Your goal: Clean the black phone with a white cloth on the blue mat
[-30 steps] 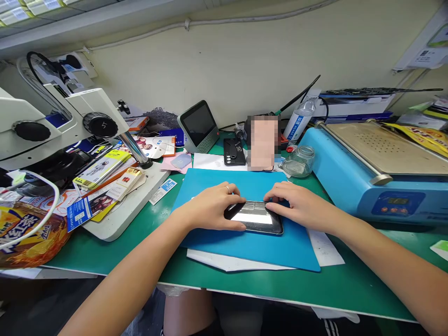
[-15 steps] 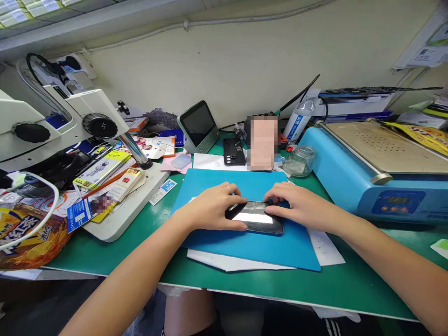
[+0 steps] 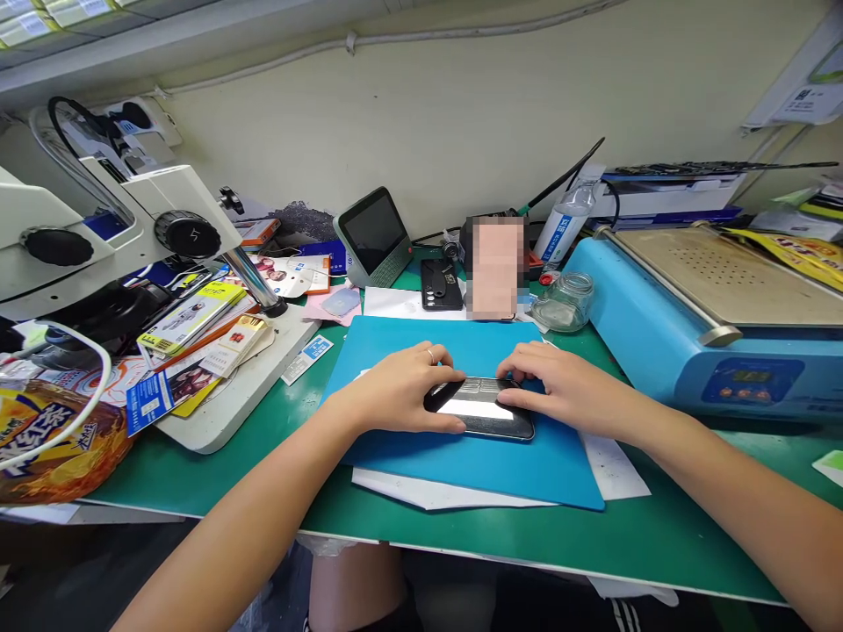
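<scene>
A dark phone (image 3: pixel 484 409) with a glossy, reflecting face lies flat on the blue mat (image 3: pixel 408 461). My left hand (image 3: pixel 405 391), with a ring on one finger, holds the phone's left end between thumb and fingers. At the phone's right end, my right hand (image 3: pixel 553 386) rests its thumb on the upper face, its curled fingers at the far edge. Behind the mat stands a pixelated upright object (image 3: pixel 495 268), and a black phone (image 3: pixel 441 284) lies to its left.
A microscope (image 3: pixel 190 237) stands at the left beside boxes and a drink bottle (image 3: pixel 59 443). The blue heating machine (image 3: pixel 711 351) is on the right. A glass jar (image 3: pixel 565 303), water bottle (image 3: pixel 567 219) and small display (image 3: pixel 374 237) stand at the back.
</scene>
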Demonstrator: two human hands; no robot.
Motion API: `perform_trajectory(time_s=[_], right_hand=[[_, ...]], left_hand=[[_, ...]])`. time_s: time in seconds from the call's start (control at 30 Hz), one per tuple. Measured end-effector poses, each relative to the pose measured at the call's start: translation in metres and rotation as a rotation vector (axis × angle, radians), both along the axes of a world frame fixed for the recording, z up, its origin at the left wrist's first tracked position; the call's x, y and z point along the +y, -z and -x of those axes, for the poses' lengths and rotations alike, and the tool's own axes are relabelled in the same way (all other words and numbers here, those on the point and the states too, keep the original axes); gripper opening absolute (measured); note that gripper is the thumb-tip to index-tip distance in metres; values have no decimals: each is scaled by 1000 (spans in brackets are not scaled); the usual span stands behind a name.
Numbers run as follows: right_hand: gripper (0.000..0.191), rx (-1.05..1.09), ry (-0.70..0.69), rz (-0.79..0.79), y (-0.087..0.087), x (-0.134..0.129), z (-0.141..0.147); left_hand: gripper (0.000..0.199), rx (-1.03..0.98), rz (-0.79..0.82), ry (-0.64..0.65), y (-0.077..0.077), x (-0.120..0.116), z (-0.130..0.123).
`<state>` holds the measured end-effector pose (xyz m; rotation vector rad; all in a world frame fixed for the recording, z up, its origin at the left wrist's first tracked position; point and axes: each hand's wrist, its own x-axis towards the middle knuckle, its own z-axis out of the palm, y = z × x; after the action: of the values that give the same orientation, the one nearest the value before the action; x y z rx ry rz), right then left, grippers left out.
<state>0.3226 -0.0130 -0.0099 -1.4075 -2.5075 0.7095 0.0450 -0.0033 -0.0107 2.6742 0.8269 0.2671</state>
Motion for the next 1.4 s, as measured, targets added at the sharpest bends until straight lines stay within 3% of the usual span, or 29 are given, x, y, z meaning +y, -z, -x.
perform_trajectory(time_s=[1.4], right_hand=[[45,27,-44,-54,1,-3,3]], left_hand=[[57,0,39,-15,-3,-1,-1]])
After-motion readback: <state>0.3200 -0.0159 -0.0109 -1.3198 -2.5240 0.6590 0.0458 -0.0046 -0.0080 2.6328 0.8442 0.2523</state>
